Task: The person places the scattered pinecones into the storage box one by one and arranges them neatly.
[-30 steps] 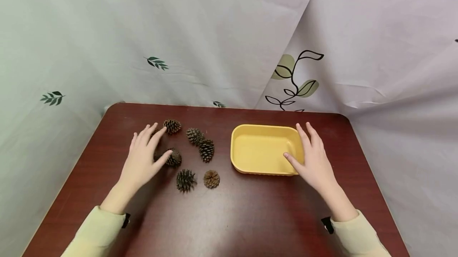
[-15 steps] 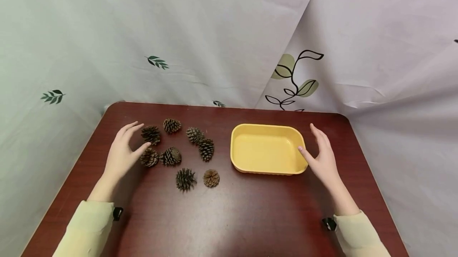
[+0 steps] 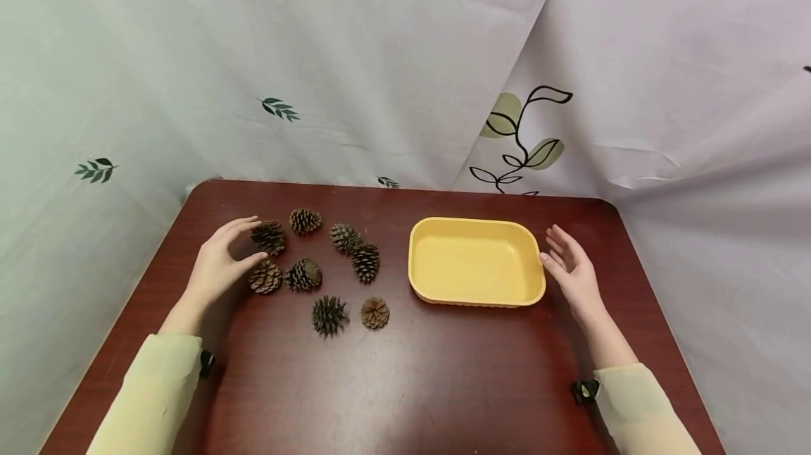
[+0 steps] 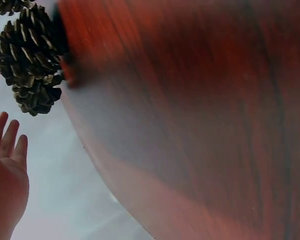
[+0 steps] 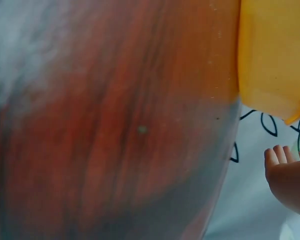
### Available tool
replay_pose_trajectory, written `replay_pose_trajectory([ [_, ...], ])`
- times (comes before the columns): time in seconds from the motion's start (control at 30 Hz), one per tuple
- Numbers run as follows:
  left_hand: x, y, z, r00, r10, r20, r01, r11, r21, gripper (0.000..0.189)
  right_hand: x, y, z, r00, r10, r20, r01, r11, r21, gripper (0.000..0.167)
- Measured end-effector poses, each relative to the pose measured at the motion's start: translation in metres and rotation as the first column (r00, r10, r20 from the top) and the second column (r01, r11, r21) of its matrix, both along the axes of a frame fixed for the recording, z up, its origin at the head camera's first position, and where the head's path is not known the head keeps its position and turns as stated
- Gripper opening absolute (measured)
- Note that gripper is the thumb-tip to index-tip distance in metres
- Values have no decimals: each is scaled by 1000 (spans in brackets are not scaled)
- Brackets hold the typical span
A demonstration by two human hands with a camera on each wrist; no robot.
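Head view, left to right. Left hand (image 3: 218, 261) at the table's left side, thumb and fingers well apart in a loose curve, holding nothing. Fingertips beside a dark brown, scaly pine cone (image 3: 268, 237); thumb tip near a lighter brown, rounded pine cone (image 3: 265, 277) just below it. Contact with either: cannot tell. Left wrist view sets cones above the fingers.

Next right, a grey-brown oval pine cone (image 3: 304, 275) beside the rounded one; a small brown pine cone (image 3: 305, 220) farther back. Then a greyish pine cone (image 3: 345, 237) touching a dark, long pine cone (image 3: 365, 263). Nearer the person, a spiky blackish pine cone (image 3: 329, 315) and a flat, tan pine cone (image 3: 375, 313). These six lie between left hand and yellow, round-cornered rectangular tray (image 3: 477, 300).

Right hand (image 3: 573, 275) at the tray's right end, relaxed, nothing held; thumb tip by the rim, contact unclear. Dark red-brown wood-grained table (image 3: 405, 384) under all; white leaf-printed cloth (image 3: 380, 53) behind.
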State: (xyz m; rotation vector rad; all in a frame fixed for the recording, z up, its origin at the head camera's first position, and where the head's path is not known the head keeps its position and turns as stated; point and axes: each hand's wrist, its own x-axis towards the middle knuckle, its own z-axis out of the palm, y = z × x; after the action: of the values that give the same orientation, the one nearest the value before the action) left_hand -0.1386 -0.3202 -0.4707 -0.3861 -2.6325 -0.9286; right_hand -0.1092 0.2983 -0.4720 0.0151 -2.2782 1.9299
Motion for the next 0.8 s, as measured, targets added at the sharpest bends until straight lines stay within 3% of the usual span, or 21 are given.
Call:
replay_pose_trajectory([
  [0.4, -12, 1, -1, 998, -60, 29, 62, 995, -83, 60, -4, 9, -15, 988, 134, 79, -120, 981, -154, 64],
  [0.67, -17, -3, -6, 996, -79, 31, 83, 985, -148, 64, -5, 12, -23, 966, 224, 131, -182, 944, -275, 63],
  [0.8, -23, -3, -5, 994, -107, 30, 111, 977, -183, 63, -6, 16, -29, 954, 273, 121, -213, 907, -364, 52],
])
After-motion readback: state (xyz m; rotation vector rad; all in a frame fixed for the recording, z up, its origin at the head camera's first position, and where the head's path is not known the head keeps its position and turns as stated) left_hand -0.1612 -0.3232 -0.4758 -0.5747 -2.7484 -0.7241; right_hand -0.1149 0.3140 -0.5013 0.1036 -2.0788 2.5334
